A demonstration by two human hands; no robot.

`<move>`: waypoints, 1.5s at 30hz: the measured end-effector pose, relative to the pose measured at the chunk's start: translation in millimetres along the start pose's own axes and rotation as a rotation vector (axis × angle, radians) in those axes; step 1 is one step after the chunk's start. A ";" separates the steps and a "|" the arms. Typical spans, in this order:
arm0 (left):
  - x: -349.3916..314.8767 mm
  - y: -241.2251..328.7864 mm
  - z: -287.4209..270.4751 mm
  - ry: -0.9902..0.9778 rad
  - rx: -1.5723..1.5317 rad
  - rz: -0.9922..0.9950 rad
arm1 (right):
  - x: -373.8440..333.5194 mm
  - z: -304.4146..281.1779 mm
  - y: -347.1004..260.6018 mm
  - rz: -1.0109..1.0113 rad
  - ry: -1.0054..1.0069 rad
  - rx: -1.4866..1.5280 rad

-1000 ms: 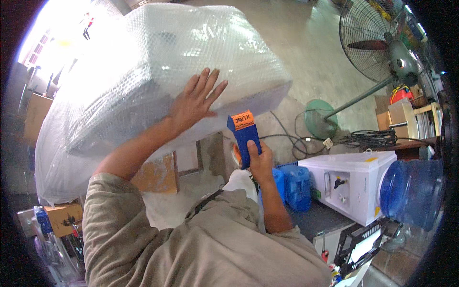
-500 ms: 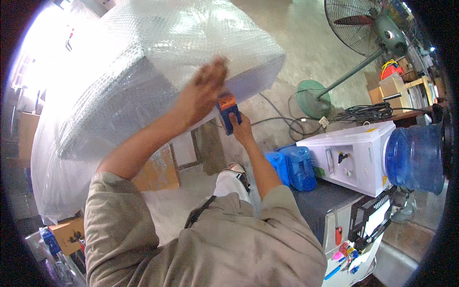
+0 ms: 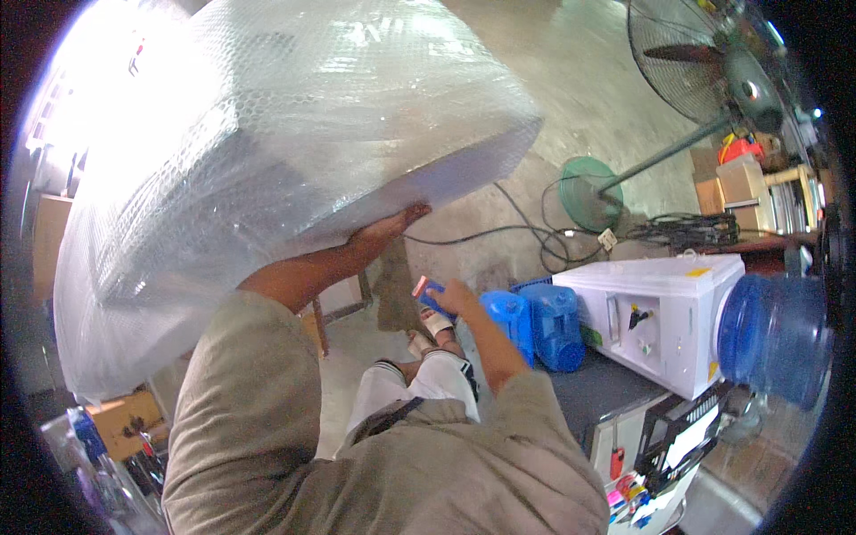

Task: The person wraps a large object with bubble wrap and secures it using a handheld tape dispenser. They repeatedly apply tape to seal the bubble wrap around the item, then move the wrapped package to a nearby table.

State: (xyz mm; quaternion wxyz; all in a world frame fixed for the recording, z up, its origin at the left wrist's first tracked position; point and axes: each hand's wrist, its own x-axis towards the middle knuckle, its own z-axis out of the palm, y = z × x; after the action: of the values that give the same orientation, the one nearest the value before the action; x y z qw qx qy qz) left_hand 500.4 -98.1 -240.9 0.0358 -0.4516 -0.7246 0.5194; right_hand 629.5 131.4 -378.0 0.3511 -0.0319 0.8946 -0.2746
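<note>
A bulky package point(image 3: 357, 134) in clear bubble wrap fills the upper left and centre. My left hand point(image 3: 392, 226) lies along its lower near side, fingers stretched out against the wrap and partly hidden by it. My right hand point(image 3: 456, 299) is lower and farther right, apart from the package. Its fingers are closed on a small blue box-like object point(image 3: 432, 290) with an orange-red end. Just right of that hand stand blue plastic jugs point(image 3: 555, 325).
A white water dispenser point(image 3: 660, 276) lies on its side with a large blue bottle point(image 3: 774, 339). Behind it are a green-based pedestal fan point(image 3: 590, 194) and a coiled black cable point(image 3: 687, 230). Cables cross the floor. Tools lie on a white surface point(image 3: 655, 499) at lower right.
My left hand has come down from the package's top edge to its lower side. My right hand has drawn back toward me with the blue object, away from the package.
</note>
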 end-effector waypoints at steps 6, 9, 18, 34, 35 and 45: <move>7.9 18.3 -7.7 0.079 -0.650 -0.084 | -68.1 122.8 41.7 0.286 0.015 0.325; -15.9 35.1 -46.3 0.157 -1.040 -0.089 | -108.2 120.6 19.0 0.311 0.076 0.383; -398.0 114.2 -96.3 0.648 -1.585 -1.196 | -114.2 19.1 -144.7 -0.101 -0.667 0.291; -981.7 395.4 -16.7 0.558 -1.244 -2.840 | -255.5 285.7 -754.7 -0.864 -0.604 0.442; -1023.2 399.2 10.1 0.567 -1.284 -2.830 | -263.2 286.5 -797.3 -0.980 -0.543 0.411; -1433.1 352.7 240.4 1.278 -1.059 -2.674 | -313.6 376.9 -1158.8 -1.210 0.701 -0.111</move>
State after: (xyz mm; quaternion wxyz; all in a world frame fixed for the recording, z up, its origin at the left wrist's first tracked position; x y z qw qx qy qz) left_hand 1437.8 -1243.9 -30.1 -0.5834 -0.3938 0.5421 0.4590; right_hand 951.3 -948.7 181.6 -0.1749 -0.4519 0.7928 -0.3697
